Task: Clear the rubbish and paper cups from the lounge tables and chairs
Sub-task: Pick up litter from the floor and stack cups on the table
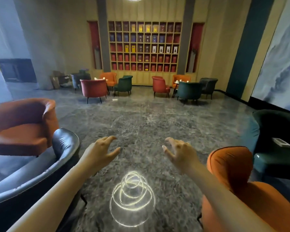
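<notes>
Nearest, on the polished dark stone floor [141, 124]: a bright coiled reflection of the ceiling light [132, 196], low and central. Just above it, two bare forearms reaching forward, palms down over the floor. Left hand [100, 152] with fingers [110, 138] spread wide and slightly curled, holding nothing. Right hand [180, 153] likewise, fingers [170, 140] wide apart and empty. Hands well apart from each other, touching no furniture.

To the left of the left arm, a black leather armchair [40, 171], its curved back close by; behind it an orange armchair [22, 128]. To the right of the right arm, a second orange armchair [233, 166], and beyond that a dark green armchair [278, 139] with a small pale flat item [280, 142] lying on its seat, too blurred to identify.

Further off, a small white scrap [115, 99] on the floor near the far left seating group. There, red, orange, green and grey chairs around a small counter [100, 79] carrying pale things, possibly cups, too small to tell. In the far right group, another counter [181, 82] with small white paper cups [180, 80] on top, ringed by chairs. Cardboard boxes [57, 79] stacked in the far left corner. On the back wall, a gridded shelf [145, 46] filled with red, blue and yellow boxes.
</notes>
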`<move>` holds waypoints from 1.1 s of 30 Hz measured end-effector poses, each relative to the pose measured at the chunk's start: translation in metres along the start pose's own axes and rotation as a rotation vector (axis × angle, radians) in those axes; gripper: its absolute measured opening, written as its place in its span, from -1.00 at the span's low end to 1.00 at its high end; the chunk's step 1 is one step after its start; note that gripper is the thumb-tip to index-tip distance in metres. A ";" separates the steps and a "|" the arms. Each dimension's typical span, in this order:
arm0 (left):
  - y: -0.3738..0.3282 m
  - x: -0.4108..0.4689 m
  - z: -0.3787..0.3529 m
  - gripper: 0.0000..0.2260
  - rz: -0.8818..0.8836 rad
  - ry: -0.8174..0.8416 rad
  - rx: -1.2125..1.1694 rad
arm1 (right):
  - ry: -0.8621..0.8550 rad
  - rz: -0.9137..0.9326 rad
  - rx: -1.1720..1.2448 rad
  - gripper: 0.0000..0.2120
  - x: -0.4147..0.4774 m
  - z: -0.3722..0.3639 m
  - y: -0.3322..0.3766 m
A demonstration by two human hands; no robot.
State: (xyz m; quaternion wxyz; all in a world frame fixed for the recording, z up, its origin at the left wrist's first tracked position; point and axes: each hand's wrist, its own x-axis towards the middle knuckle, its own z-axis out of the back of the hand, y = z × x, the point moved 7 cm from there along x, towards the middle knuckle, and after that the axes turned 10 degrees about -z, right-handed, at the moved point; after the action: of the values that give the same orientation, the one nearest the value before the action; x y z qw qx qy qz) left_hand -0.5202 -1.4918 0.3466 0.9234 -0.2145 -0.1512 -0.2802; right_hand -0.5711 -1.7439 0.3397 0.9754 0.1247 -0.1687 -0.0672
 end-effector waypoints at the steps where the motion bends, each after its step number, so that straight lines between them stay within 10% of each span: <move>1: 0.013 0.029 -0.008 -0.57 0.016 -0.016 -0.036 | -0.006 -0.005 0.023 -0.56 0.030 -0.006 -0.004; 17: 0.207 0.435 -0.162 -0.69 0.102 -0.045 -0.159 | 0.114 -0.089 0.328 -0.61 0.475 -0.189 -0.103; 33: 0.524 0.702 -0.265 -0.59 0.454 0.077 -0.020 | 0.441 0.199 0.235 -0.61 0.897 -0.432 -0.005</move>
State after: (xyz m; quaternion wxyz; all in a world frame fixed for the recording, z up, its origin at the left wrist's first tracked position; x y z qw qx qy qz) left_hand 0.3868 -1.5435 0.2355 0.9657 -0.2412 -0.0611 -0.0748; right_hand 0.4158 -1.8084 0.2247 0.9693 0.2313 0.0299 0.0781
